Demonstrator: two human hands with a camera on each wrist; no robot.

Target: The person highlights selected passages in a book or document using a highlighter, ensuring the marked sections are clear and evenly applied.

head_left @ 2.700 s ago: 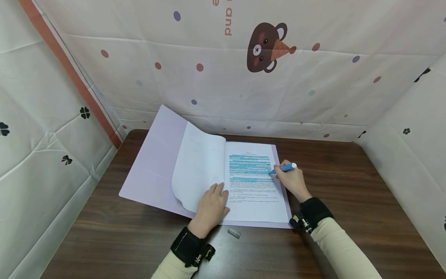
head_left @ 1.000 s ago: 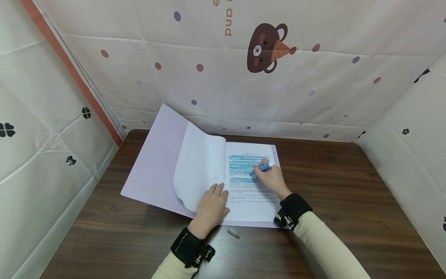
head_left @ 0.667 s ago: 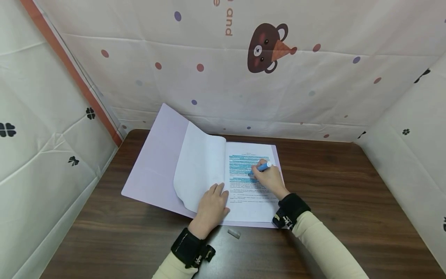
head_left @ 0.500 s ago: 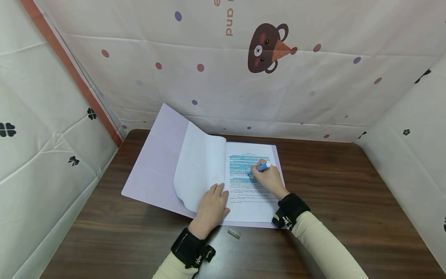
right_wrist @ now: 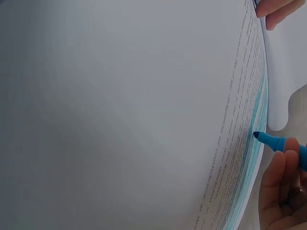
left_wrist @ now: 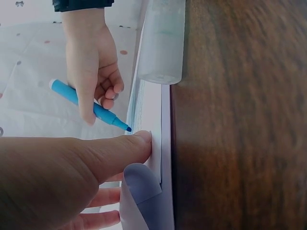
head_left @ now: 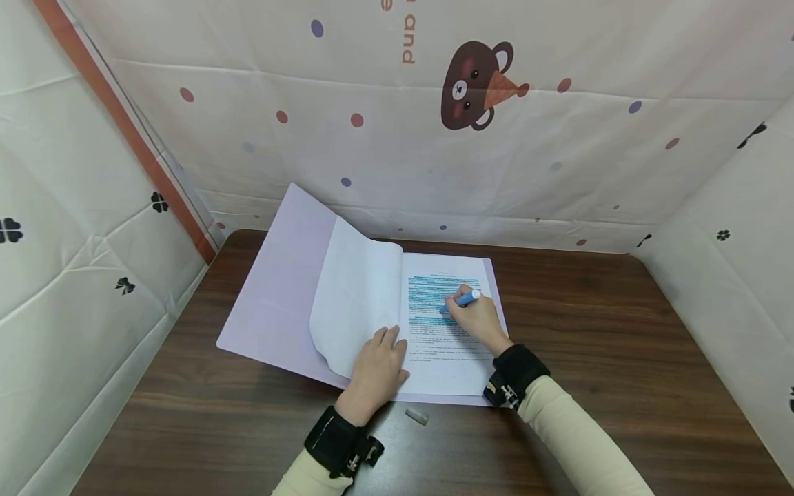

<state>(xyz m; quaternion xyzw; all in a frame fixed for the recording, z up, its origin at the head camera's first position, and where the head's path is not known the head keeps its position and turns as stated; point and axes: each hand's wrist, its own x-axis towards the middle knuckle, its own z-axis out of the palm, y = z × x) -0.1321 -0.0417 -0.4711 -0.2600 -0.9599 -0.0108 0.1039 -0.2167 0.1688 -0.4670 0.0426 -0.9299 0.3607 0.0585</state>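
Note:
My right hand (head_left: 479,317) pinches a blue highlighter (head_left: 466,298), its tip down at a highlighted line of the printed page (head_left: 455,375). In the right wrist view, the dark tip of the highlighter (right_wrist: 259,135) meets the blue-marked lines. My left hand (head_left: 375,365) lies with extended fingers on the inner margin, beside the turned-back white sheets (head_left: 356,289). These pages sit in an opened lilac folder (head_left: 273,296). Blue highlighting covers the upper part of the text, and plain black lines run below it.
A small grey cylinder (head_left: 416,416) lies on the dark wooden table (head_left: 620,344) just in front of the folder; it looms large in the left wrist view. Pale printed cloth (head_left: 397,158) encloses the table at the back and sides.
My right hand has carried the highlighter leftward from the right end of the line to mid-line, slowing over the last half second. My left hand stays in place.

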